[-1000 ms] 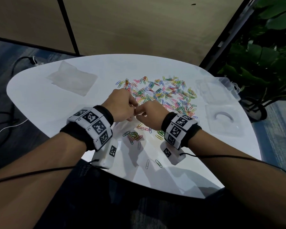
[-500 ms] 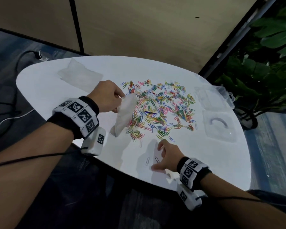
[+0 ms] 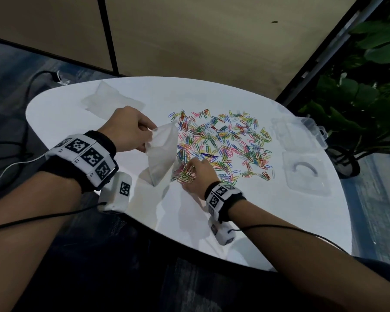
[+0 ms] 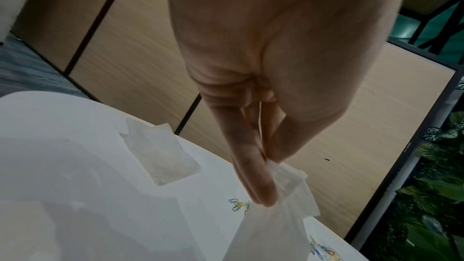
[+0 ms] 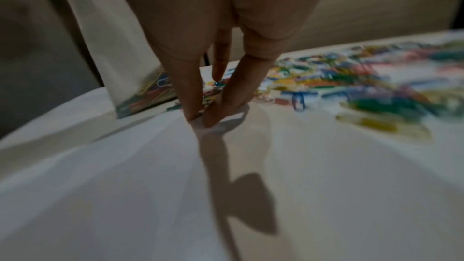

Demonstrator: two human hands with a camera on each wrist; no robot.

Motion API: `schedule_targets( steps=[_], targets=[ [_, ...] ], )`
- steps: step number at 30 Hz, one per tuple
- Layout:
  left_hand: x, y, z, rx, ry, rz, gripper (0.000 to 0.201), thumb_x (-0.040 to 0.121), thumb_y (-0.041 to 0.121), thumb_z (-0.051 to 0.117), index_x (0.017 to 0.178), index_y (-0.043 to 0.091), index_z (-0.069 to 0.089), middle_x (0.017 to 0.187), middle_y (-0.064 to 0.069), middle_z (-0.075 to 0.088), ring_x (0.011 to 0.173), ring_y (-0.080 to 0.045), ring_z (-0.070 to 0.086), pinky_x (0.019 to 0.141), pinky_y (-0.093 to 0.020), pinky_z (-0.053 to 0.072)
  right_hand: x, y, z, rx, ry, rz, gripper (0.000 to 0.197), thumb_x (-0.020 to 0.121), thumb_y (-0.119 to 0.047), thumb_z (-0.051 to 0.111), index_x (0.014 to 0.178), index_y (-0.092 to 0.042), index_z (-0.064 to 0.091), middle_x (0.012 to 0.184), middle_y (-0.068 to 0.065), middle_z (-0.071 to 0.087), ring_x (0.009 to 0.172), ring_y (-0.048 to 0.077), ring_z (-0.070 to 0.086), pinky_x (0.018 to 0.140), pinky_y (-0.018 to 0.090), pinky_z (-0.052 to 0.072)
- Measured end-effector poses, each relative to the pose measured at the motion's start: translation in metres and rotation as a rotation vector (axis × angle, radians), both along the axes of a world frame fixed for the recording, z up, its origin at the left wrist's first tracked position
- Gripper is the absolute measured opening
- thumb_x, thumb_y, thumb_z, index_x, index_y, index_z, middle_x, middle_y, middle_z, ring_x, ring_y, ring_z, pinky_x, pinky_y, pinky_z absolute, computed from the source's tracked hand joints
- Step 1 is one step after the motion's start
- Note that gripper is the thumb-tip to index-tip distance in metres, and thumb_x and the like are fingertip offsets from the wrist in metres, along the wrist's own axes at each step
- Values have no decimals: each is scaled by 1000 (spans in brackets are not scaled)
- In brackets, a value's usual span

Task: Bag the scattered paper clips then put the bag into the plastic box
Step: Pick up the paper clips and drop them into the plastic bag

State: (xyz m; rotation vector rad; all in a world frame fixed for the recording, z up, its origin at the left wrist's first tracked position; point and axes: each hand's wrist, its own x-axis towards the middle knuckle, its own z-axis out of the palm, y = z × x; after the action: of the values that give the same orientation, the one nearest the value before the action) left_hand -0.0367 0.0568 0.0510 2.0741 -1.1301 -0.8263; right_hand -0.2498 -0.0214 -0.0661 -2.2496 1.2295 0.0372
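Note:
My left hand [image 3: 144, 136] pinches the top edge of a clear plastic bag [image 3: 163, 154] and holds it upright, its bottom on the white table [image 3: 268, 221]. The left wrist view shows thumb and fingers of that hand [image 4: 271, 178] closed on the bag's [image 4: 276, 231] rim. Coloured paper clips [image 3: 223, 143] lie scattered across the table's middle. My right hand [image 3: 191, 174] sits at the near-left edge of the pile, beside the bag's bottom, fingers curled round a small bunch of clips [image 3: 185, 176]. In the right wrist view its fingertips [image 5: 200, 116] pinch together on the tabletop over clips.
An open clear plastic box [image 3: 300, 131] stands at the table's right edge, its lid [image 3: 306, 176] lying nearer me. Spare clear bags [image 3: 110, 102] lie at the far left. A plant [image 3: 358, 97] stands beyond the right edge. Cables [image 3: 9, 154] run on the floor at the left.
The hands parted from the bag's mouth. The left hand raised the bag upright. The right hand went to the near table edge, then came up to the clips beside the bag.

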Motion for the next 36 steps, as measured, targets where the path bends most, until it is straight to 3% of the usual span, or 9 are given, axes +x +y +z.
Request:
schedule_targets(
  steps=[5, 10, 14, 18, 23, 26, 29, 32, 36],
  targets=[
    [1, -3, -2, -8, -9, 5, 27, 88, -5, 60, 108, 5, 74, 77, -5, 73, 56, -13, 73, 54, -15, 58, 14, -13, 3, -239, 172, 426, 36, 91, -19, 56, 126, -27, 60, 137, 8, 47, 98, 33, 62, 79, 38, 54],
    [-3, -8, -2, 4, -17, -18, 26, 89, -5, 59, 108, 3, 74, 77, -7, 72, 48, -8, 70, 48, -13, 55, 15, -20, 4, -301, 205, 539, 24, 95, -8, 52, 111, -10, 70, 104, 14, 65, 93, 31, 63, 77, 37, 51],
    [-13, -13, 0, 0, -25, -59, 27, 89, -5, 57, 109, 2, 74, 79, -9, 72, 50, -11, 71, 47, -13, 54, 1, -42, 15, -157, 154, 262, 19, 94, -19, 60, 90, -8, 75, 85, 9, 71, 76, 21, 63, 77, 27, 53],
    [-23, -19, 0, 2, -22, -98, 26, 90, -5, 57, 110, 2, 73, 84, -13, 73, 40, -6, 66, 48, -13, 55, -21, -67, 39, 16, -103, -130, 11, 86, -22, 73, 89, -14, 79, 81, 2, 76, 63, 8, 65, 61, 16, 51],
    [-38, -29, -1, 38, -36, -144, 29, 91, -4, 55, 114, 2, 70, 87, -18, 76, 41, -6, 66, 50, -12, 55, -25, -79, 87, 340, -521, -335, 13, 83, -9, 75, 95, -4, 76, 89, 15, 75, 84, 27, 74, 82, 32, 60],
    [-48, -36, -2, 48, -33, -164, 31, 90, -4, 56, 116, 2, 70, 93, -17, 76, 54, -18, 73, 62, -25, 62, -19, -67, 112, 580, -781, -331, 18, 83, 2, 70, 101, 6, 71, 91, 19, 72, 78, 23, 72, 78, 26, 60],
    [-60, -42, -2, 32, -35, -175, 29, 91, -3, 55, 114, 3, 71, 101, -17, 73, 59, -23, 75, 68, -33, 64, -10, -52, 113, 653, -809, -306, 18, 83, 5, 68, 100, 10, 69, 90, 21, 70, 73, 21, 71, 76, 25, 60],
    [-70, -45, -2, 10, -35, -189, 23, 90, -2, 55, 96, 7, 75, 85, -18, 77, 60, -23, 76, 64, -31, 64, -3, -41, 97, 609, -749, -309, 15, 84, 7, 67, 98, 14, 67, 87, 23, 66, 66, 20, 68, 75, 26, 61],
    [-76, -45, -6, -3, -12, -136, 21, 92, 2, 58, 106, 5, 73, 81, -6, 73, 59, -18, 75, 58, -23, 61, 6, -41, 92, 615, -627, -334, 14, 79, 13, 69, 76, 0, 69, 76, 16, 67, 61, 17, 67, 71, 25, 61]
  ],
)
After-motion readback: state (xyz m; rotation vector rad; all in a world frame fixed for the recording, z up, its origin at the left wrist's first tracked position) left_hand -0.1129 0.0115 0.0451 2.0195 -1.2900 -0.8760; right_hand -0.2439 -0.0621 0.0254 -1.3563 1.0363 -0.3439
